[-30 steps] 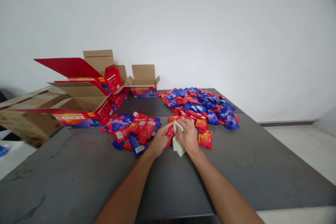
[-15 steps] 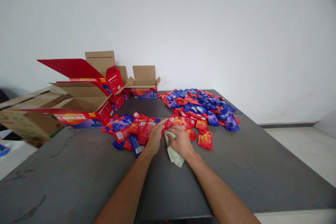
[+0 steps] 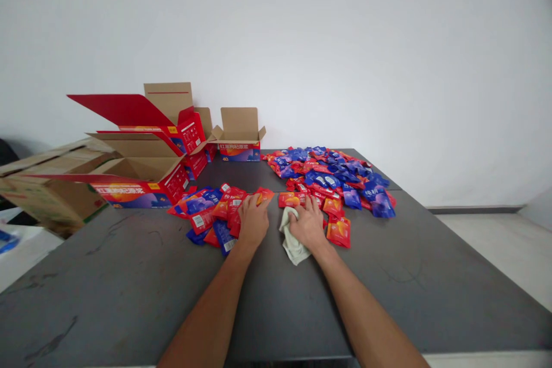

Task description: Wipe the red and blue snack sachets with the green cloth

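Observation:
My left hand (image 3: 253, 223) is over the right edge of a small pile of red and blue sachets (image 3: 202, 219), its fingers curled against a red sachet (image 3: 264, 195). My right hand (image 3: 308, 225) grips a crumpled pale green cloth (image 3: 294, 246) that hangs down onto the table. The right fingertips reach a flat red sachet (image 3: 290, 200) at the near edge of the larger sachet heap (image 3: 328, 169). One more red sachet (image 3: 338, 232) lies just right of that hand. The palms and some fingertips are hidden.
Open red printed cartons (image 3: 138, 192) with raised flaps stand at the left of the dark table (image 3: 129, 276). Another open carton (image 3: 240, 151) is at the back. Brown cardboard boxes (image 3: 52, 195) sit beyond the left edge. A white wall rises behind.
My hands have moved apart. The left went slightly left with a red sachet near its fingers; the right slid right with the cloth, uncovering the flat red sachet and bare table between.

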`<state>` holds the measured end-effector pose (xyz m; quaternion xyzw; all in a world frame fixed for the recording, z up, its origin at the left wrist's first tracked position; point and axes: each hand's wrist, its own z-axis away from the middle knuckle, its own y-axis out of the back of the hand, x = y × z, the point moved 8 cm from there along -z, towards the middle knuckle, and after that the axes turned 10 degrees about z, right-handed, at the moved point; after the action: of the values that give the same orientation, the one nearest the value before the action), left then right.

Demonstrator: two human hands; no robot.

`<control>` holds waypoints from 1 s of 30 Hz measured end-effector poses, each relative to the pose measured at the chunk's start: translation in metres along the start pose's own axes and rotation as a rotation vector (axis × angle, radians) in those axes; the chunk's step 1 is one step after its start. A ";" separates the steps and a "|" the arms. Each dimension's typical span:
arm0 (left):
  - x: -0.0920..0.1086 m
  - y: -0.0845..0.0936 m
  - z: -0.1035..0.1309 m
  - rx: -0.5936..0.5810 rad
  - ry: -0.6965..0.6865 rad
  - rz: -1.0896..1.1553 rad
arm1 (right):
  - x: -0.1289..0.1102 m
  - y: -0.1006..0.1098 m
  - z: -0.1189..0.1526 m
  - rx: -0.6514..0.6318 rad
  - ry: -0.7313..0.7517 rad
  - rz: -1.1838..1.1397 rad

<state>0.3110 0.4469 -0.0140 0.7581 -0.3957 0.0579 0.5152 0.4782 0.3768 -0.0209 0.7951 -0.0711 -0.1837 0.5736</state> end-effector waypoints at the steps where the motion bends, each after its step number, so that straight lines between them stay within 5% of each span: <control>1: -0.005 -0.001 0.000 -0.005 0.034 -0.033 | 0.000 -0.002 -0.002 -0.038 -0.003 0.018; 5: -0.021 -0.001 0.005 0.003 0.157 -0.143 | -0.004 -0.010 -0.008 -0.152 0.055 0.021; 10: -0.017 -0.001 0.004 0.041 0.103 -0.127 | -0.012 -0.011 -0.008 -0.156 0.159 -0.062; 17: 0.012 -0.034 0.006 -0.255 -0.144 0.220 | -0.018 -0.007 -0.004 -0.095 0.248 -0.090; 20: 0.019 -0.044 0.009 -0.324 -0.170 0.233 | -0.021 -0.003 -0.001 -0.055 0.276 -0.108; 30: 0.012 -0.038 0.004 -0.263 -0.126 0.162 | -0.015 0.029 0.005 0.238 0.235 -0.354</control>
<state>0.3434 0.4430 -0.0374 0.6519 -0.4913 -0.0005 0.5776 0.4649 0.3674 0.0080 0.8731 0.1155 -0.1778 0.4390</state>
